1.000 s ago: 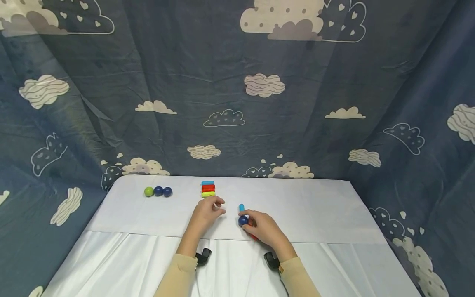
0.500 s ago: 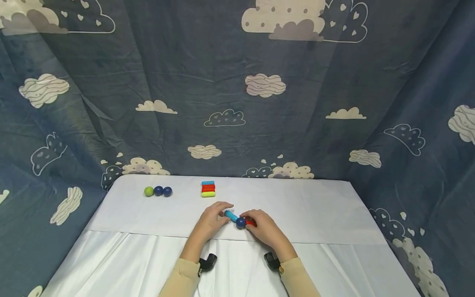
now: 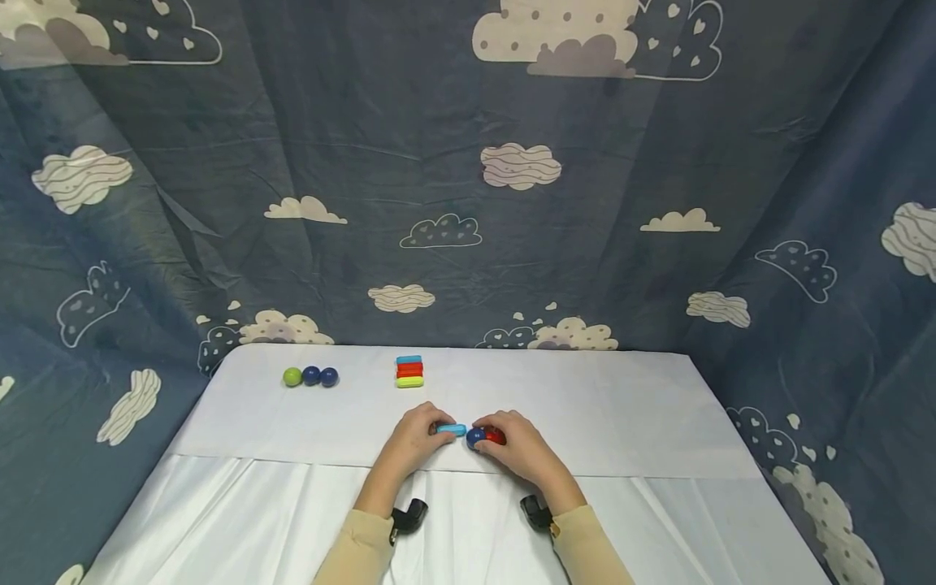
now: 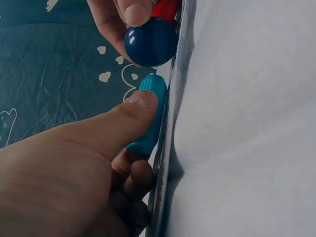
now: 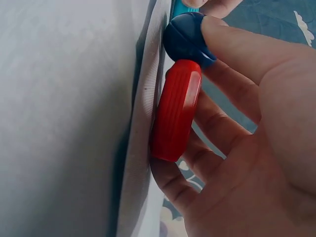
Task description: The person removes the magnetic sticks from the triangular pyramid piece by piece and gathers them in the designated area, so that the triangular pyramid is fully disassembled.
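My left hand [image 3: 417,435] pinches a light blue stick [image 3: 452,429] between thumb and fingers; the left wrist view shows my thumb on the light blue stick [image 4: 150,113]. My right hand [image 3: 512,445] holds a dark blue ball [image 3: 476,436] and a red stick [image 3: 495,436] joined end to end. In the right wrist view my thumb presses the dark blue ball [image 5: 185,37], and my fingers curl under the red stick [image 5: 176,111]. The blue stick's end sits right beside the dark blue ball [image 4: 150,42], all low on the white table [image 3: 621,406].
Farther back on the table lie a green ball [image 3: 292,377] and two dark blue balls [image 3: 320,376] in a row at the left. A small stack of coloured sticks [image 3: 409,371] stands behind my left hand. Cloud-patterned blue fabric [image 3: 468,179] walls the table.
My left hand came right and took hold of the light blue stick, which turned from upright to lying level, with its end against the ball. My right hand stayed nearly in place.
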A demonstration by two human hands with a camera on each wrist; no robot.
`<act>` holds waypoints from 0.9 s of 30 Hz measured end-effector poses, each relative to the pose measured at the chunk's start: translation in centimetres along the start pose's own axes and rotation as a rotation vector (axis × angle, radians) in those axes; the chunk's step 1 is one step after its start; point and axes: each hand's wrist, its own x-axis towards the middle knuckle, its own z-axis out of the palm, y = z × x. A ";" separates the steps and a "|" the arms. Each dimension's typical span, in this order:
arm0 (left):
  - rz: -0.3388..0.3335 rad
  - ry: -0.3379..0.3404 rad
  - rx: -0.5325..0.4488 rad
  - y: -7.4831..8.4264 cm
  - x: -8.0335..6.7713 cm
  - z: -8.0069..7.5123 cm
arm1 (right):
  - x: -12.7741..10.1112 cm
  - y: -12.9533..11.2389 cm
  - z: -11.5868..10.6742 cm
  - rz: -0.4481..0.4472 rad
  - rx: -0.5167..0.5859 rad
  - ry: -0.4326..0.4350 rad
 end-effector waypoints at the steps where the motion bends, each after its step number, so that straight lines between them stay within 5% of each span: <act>1: 0.001 0.001 -0.004 0.0 0.0 0.0 | 0.0 0.0 0.0 0.001 0.004 0.003; 16: 0.020 0.016 -0.070 0.1 0.0 -0.3 | 0.2 -0.1 -0.2 0.036 -0.009 0.024; 27: -0.077 0.263 -0.163 -0.6 0.2 -1.3 | 0.1 -0.3 0.0 0.076 -0.013 0.022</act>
